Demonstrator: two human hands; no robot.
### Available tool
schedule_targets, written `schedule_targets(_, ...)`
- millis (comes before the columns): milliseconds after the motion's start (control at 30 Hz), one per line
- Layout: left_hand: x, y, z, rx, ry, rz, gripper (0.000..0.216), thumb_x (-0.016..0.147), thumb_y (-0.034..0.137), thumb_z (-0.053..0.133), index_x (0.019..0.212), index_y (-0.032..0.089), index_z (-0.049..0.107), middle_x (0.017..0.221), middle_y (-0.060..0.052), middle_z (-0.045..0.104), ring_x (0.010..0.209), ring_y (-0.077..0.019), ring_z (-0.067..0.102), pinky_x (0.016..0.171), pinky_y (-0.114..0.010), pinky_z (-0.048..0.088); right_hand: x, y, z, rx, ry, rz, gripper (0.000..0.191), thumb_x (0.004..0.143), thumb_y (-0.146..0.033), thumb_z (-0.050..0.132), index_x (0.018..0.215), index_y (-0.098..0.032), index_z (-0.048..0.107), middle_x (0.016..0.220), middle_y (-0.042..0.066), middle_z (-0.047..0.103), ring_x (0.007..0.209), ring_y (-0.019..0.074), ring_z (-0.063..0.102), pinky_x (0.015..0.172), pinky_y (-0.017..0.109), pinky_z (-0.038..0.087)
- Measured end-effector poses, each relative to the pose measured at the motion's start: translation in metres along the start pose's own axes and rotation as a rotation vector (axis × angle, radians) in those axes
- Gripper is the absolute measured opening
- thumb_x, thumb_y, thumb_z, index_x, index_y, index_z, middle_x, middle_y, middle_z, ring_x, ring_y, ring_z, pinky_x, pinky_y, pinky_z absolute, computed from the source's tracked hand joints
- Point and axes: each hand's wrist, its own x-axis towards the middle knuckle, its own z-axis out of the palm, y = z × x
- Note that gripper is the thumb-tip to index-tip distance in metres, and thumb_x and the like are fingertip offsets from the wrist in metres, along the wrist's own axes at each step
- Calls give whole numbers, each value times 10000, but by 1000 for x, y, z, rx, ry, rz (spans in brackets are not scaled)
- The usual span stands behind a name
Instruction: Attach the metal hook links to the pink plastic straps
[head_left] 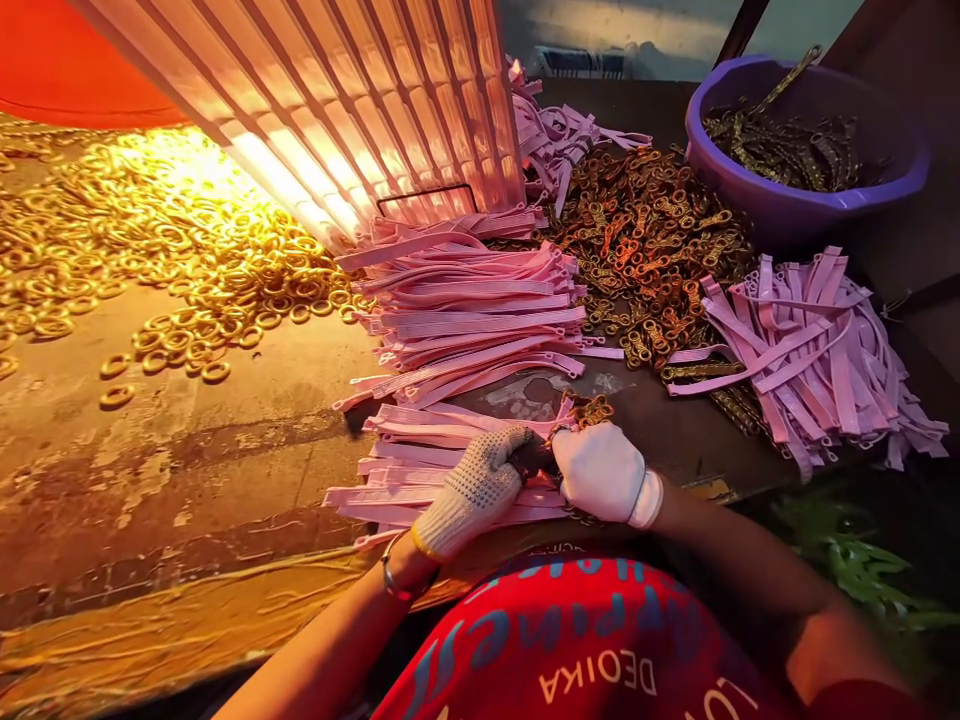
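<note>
My left hand [484,487], in a knitted glove with dark dots and dark fingertips, is closed in a pinch. Against its fingertips sits my right hand [600,472], in a white glove, with its fingers curled in. Whatever lies between them is hidden by the fingers. Just beyond my right hand is a small clump of brass-coloured metal links [589,410]. Pink straps [420,430] with small metal loops at their ends lie in a row under and to the left of my hands. A larger stack of pink straps [472,325] is further back.
Gold rings [217,270] are strewn at the left, beside a ribbed translucent panel [360,110]. A heap of brass links [652,240] lies behind, with a purple basin [802,200] of metal pieces beyond. More pink straps [825,350] are piled at the table's right edge.
</note>
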Motion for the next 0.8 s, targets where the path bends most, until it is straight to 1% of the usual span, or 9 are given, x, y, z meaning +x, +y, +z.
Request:
schedule_targets(200,0,-4,0,-28,-45,-23,213,798,154,489,792,189,699,785,-23,748,739,-195,637,743,-309,513,1,-1,1,17,-27,-33,189,888,-165,574,966,-138,744,784,171,758,719,292,736,568,326,448)
schedule_targets(367,-3,-3,-3,54,-104,-19,223,873,200,524,887,192,746,896,-46,782,799,-215,673,775,-325,507,-7,11,-26,12,-140,-74,123,866,-165,620,902,-160,738,800,131,751,710,251,709,594,307,446)
schedule_targets(433,-4,0,-4,86,-106,-20,220,899,247,538,863,190,747,871,-54,781,775,-221,676,731,-323,497,-6,30,-38,11,-83,-109,134,910,-218,605,880,-167,725,927,130,750,827,252,703,685,315,474)
schedule_targets(467,-3,2,-5,98,-108,-19,230,912,268,539,852,188,746,858,-55,780,759,-222,676,711,-323,491,-3,43,-42,4,-3,-85,171,944,-258,583,897,-166,720,989,136,740,897,253,693,740,316,481)
schedule_targets(500,-3,4,-5,104,-112,-18,242,923,287,538,849,188,746,855,-55,781,751,-224,678,700,-324,488,3,57,-44,-5,95,-13,206,975,-289,557,941,-160,715,1028,140,729,949,245,681,783,306,479)
schedule_targets(567,-3,6,-5,94,-117,-22,258,939,319,544,877,191,759,878,-55,788,775,-234,692,716,-334,502,20,82,-41,-69,233,254,241,1002,-310,524,977,-148,701,997,145,712,948,229,668,783,282,468)
schedule_targets(700,-10,8,-6,-67,-29,15,265,923,320,599,1075,209,785,1033,-70,796,894,-237,712,827,-345,542,59,104,-18,-186,297,793,311,1033,-260,405,987,-103,670,869,167,659,760,209,649,600,255,415)
schedule_targets(733,-13,10,-6,-144,17,16,278,917,323,621,1114,209,778,1060,-76,789,863,-217,706,803,-327,549,66,105,-11,-189,324,879,350,1044,-243,346,1004,-100,663,853,166,649,732,208,645,570,254,402)
schedule_targets(800,-18,15,-10,-371,107,-49,303,923,367,649,1155,204,755,1009,-78,773,663,-145,640,630,-262,525,76,102,2,-175,391,1015,428,1057,-220,239,1038,-106,651,850,163,640,719,212,650,545,259,396)
